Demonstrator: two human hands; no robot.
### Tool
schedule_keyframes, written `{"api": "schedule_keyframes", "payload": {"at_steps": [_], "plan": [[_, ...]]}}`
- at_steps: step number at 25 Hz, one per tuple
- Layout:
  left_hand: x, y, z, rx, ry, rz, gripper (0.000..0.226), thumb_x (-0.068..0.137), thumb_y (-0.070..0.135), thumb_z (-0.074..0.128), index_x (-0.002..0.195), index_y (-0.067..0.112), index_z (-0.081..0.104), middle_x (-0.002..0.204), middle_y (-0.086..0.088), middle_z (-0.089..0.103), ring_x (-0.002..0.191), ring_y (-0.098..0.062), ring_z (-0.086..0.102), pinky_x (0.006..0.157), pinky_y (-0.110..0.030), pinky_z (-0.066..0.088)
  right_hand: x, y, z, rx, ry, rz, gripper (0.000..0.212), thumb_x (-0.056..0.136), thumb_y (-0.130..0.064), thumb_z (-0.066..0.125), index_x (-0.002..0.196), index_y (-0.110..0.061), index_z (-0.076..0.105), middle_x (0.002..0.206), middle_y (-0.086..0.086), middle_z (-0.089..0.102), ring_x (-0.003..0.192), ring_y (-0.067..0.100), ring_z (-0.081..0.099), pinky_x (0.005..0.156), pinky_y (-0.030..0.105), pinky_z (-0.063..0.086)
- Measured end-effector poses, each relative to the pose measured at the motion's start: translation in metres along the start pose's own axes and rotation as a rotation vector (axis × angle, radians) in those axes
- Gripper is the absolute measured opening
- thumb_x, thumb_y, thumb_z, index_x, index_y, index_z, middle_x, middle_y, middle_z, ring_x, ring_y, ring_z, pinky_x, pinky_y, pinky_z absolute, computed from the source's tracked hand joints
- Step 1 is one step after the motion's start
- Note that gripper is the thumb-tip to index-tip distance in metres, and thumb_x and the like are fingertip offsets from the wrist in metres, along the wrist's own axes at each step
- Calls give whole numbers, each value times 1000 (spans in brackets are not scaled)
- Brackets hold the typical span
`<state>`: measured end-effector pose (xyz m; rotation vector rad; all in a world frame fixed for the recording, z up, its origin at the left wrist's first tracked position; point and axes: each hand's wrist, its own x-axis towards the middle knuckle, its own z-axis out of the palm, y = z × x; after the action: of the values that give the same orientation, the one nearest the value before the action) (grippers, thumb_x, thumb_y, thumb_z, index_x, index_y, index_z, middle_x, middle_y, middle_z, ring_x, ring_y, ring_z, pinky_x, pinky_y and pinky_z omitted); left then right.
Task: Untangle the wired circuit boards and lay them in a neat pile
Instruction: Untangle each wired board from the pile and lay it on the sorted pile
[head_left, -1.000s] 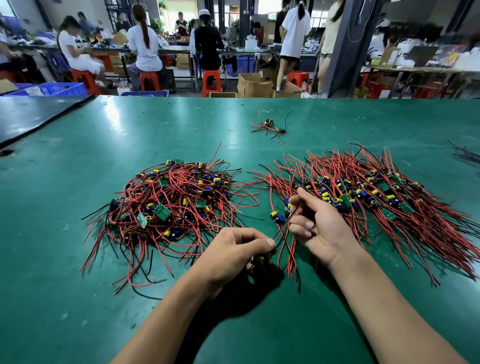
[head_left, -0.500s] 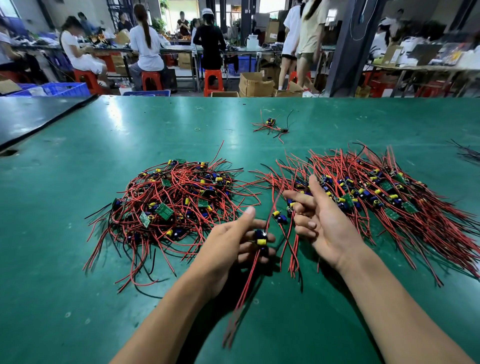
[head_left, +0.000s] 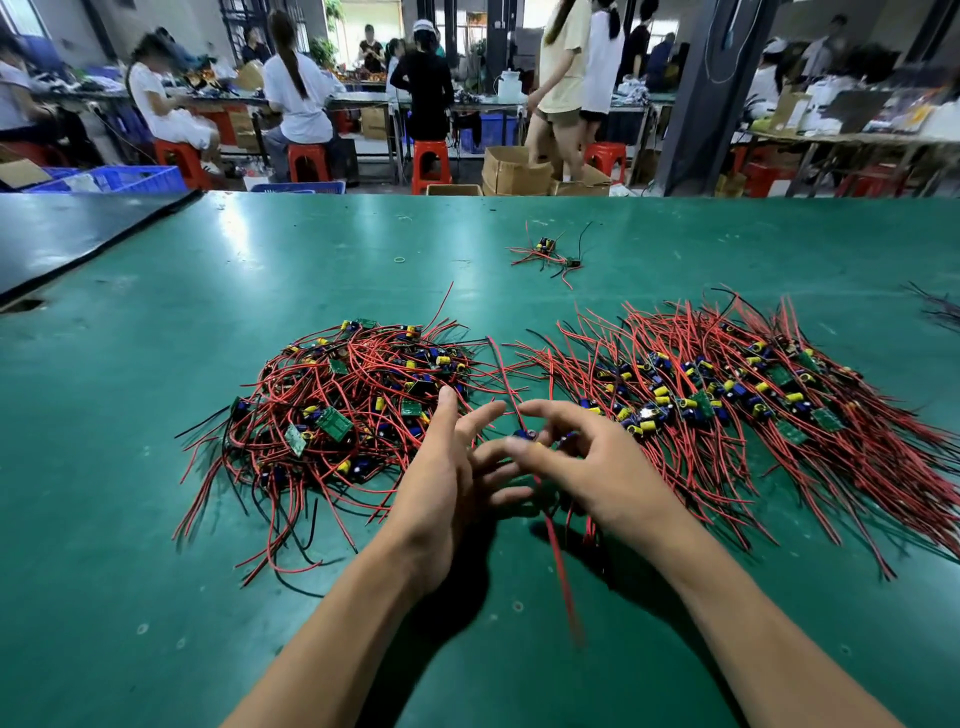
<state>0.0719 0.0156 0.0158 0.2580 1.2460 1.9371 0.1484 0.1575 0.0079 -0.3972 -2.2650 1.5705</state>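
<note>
- The tangled heap (head_left: 353, 410) on the green bench (head_left: 156, 519) holds many unsorted boards.
- Right of the heap, the combed pile (head_left: 753, 405) looks about as large, so I judge the task roughly half done.
- Just right of the heap, the right hand (head_left: 597, 467) pinches one wired board (head_left: 523, 434) in curled fingers.
- The left hand (head_left: 447, 483) holds nothing, its fingers straight and apart.
- Beyond the heap lies a stray cluster (head_left: 545, 254).

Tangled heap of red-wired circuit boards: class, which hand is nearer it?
Left. The left hand reaches the right edge of the tangled heap of red-wired circuit boards; the right hand sits further right, beside the combed-out pile.
</note>
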Motion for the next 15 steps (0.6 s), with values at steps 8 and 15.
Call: {"api": "schedule_keyframes", "payload": {"at_steps": [8, 15], "plan": [[-4, -2, -6, 723, 393, 454, 14, 91, 21, 66, 105, 19, 70, 82, 9, 70, 67, -5, 64, 67, -20, 52, 6, 11, -7, -452, 446, -64, 37, 84, -26, 77, 120, -22, 69, 106, 0, 59, 86, 14, 59, 88, 26, 47], [-2, 4, -22, 1098, 562, 643, 31, 88, 12, 65, 119, 14, 67, 118, -1, 61, 107, -13, 57, 98, -34, 46, 2, 8, -2, -576, 347, -323, 24, 87, -33, 73, 106, -18, 74, 99, -5, 59, 95, 14, 59, 89, 30, 47]]}}
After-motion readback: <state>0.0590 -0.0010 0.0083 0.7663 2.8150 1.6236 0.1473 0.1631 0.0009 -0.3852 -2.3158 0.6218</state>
